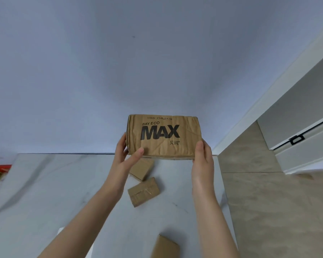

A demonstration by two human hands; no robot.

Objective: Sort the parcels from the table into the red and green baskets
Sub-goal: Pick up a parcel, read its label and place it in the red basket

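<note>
MAX parcel [164, 136], creased brown card, is held clear of the bench [63, 183] above its far edge, printed face toward the person. Left hand [123, 155] grips its left end, thumb across the front, fingers behind. Right hand [202, 161] grips its right end, thumb on the front. On the bench: small parcel [141, 169] below the held one, taped parcel [143, 192] just beside it, third parcel [165, 247] at the near edge. Red basket [0, 173] at far left, partly cut off.

Brown parcel [164, 136] with black lettering, white grey-veined table [63, 192], red basket [0, 174]
</note>
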